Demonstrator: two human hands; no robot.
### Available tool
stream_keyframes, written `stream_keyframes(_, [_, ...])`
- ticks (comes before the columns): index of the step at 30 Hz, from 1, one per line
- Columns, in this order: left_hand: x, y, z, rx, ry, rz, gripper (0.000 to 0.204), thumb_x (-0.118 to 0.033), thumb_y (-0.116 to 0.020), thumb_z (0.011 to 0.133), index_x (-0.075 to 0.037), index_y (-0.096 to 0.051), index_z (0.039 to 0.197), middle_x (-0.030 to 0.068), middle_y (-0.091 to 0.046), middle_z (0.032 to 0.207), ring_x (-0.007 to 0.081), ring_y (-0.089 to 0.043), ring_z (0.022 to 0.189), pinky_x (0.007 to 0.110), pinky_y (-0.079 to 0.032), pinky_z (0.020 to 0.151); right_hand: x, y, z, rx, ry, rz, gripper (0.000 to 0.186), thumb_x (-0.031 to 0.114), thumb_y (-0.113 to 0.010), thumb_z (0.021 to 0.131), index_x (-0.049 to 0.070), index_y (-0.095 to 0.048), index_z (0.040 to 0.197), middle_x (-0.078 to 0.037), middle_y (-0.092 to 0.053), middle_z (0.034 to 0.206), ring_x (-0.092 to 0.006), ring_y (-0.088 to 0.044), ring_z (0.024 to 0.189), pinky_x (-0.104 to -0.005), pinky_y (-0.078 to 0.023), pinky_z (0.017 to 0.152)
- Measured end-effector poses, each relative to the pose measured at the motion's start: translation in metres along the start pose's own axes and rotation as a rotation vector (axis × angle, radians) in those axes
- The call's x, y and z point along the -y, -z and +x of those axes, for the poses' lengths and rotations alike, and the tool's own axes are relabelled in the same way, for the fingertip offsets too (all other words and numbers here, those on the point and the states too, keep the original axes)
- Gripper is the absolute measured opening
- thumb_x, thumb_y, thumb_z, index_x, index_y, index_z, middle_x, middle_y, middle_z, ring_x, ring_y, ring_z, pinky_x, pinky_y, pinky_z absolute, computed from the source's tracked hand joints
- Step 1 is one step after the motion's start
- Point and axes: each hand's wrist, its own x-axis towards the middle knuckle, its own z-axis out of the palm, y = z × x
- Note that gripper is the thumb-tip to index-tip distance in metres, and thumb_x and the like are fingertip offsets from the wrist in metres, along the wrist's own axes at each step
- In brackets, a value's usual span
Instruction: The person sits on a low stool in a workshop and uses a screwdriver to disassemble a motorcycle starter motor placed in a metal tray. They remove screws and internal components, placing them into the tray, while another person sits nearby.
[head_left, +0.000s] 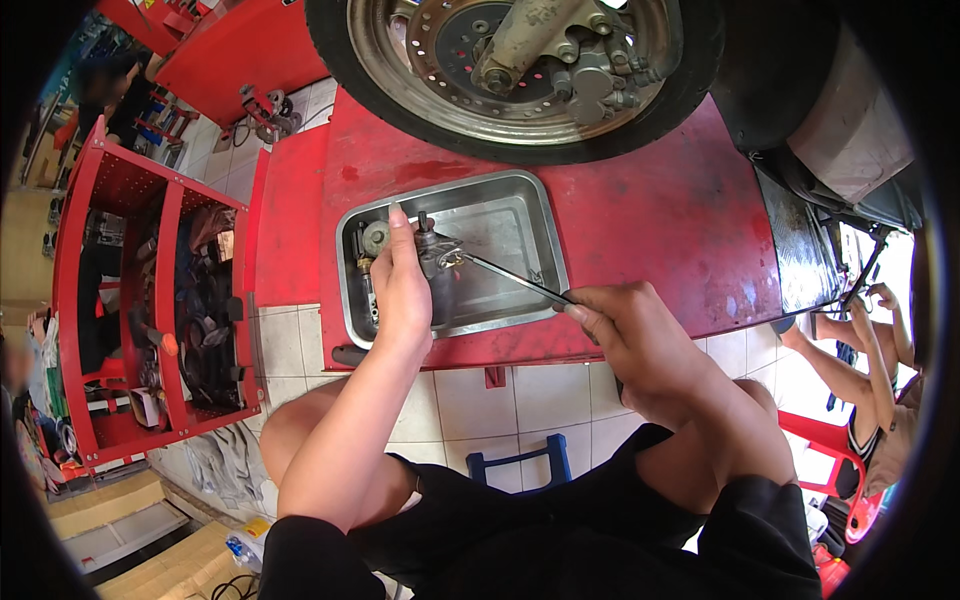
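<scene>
My left hand (403, 290) is closed around the side of a dark metal part (440, 275) with a short post on top and a shiny bracket, held over a steel tray (520, 185). I cannot make out what kind of part it is. My right hand (635, 325) grips a screwdriver (520, 283) by its handle. Its long shaft slants up to the left, and the tip is at the bracket; whether it touches is hard to see. Beside my left fingers, a round metal piece (376, 236) and other small parts lie in the tray's left side.
The tray rests on a red bench (650, 240) under a motorcycle wheel (520, 145) with a brake disc. A dark handle (349, 355) sticks out by the tray's front corner. A red shelf cart (165, 270) stands left, a blue stool (520, 463) below. Another person (870, 370) sits at right.
</scene>
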Motion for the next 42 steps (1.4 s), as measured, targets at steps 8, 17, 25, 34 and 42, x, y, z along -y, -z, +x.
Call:
stream_keyframes(8, [-0.002, -0.001, -0.003, -0.007, 0.051, -0.037, 0.066, -0.062, -0.039, 0.1, -0.001, -0.061, 0.11, 0.0083, -0.065, 0.078, 0.0171, -0.063, 0.063, 0.03, -0.051, 0.059, -0.002, 0.0, 0.0, -0.019, 0.003, 0.002, 0.02, 0.01, -0.061, 0.095, -0.006, -0.067, 0.103, -0.027, -0.061, 0.072, -0.0447, -0.059, 0.066, -0.0442, -0.048, 0.062])
stream_keyframes(17, [0.001, -0.003, -0.003, 0.009, 0.098, -0.092, 0.063, -0.061, -0.041, 0.101, -0.002, -0.062, 0.109, 0.0081, -0.065, 0.078, 0.018, -0.063, 0.062, 0.031, -0.051, 0.059, -0.007, -0.003, 0.001, -0.02, -0.024, 0.061, 0.017, 0.009, -0.062, 0.093, -0.005, -0.068, 0.1, -0.024, -0.058, 0.067, -0.0424, -0.056, 0.061, -0.043, -0.046, 0.058])
stream_keyframes(25, [-0.002, -0.005, -0.004, -0.005, 0.105, -0.096, 0.062, -0.061, -0.041, 0.1, -0.003, -0.063, 0.108, 0.008, -0.065, 0.078, 0.0178, -0.062, 0.061, 0.031, -0.05, 0.059, -0.003, -0.005, -0.001, -0.063, -0.01, -0.006, 0.015, 0.008, -0.062, 0.093, -0.005, -0.068, 0.098, -0.025, -0.057, 0.065, -0.0444, -0.055, 0.062, -0.0453, -0.045, 0.058])
stream_keyframes(34, [0.006, -0.004, -0.001, 0.004, 0.04, -0.053, 0.065, -0.062, -0.042, 0.1, -0.001, -0.063, 0.108, 0.0076, -0.065, 0.078, 0.0163, -0.062, 0.062, 0.03, -0.05, 0.06, 0.002, -0.003, -0.002, -0.05, -0.014, -0.056, 0.014, 0.007, -0.06, 0.093, -0.006, -0.066, 0.095, -0.026, -0.055, 0.065, -0.0467, -0.053, 0.064, -0.0472, -0.044, 0.058])
stream_keyframes(42, [0.013, -0.005, 0.002, -0.02, -0.029, 0.023, 0.068, -0.06, -0.04, 0.101, 0.003, -0.062, 0.112, 0.0092, -0.066, 0.084, 0.0151, -0.061, 0.074, 0.029, -0.049, 0.07, -0.006, -0.002, -0.004, 0.03, -0.026, -0.002, 0.014, 0.006, -0.058, 0.093, -0.006, -0.066, 0.095, -0.024, -0.055, 0.062, -0.0426, -0.053, 0.059, -0.0454, -0.043, 0.056])
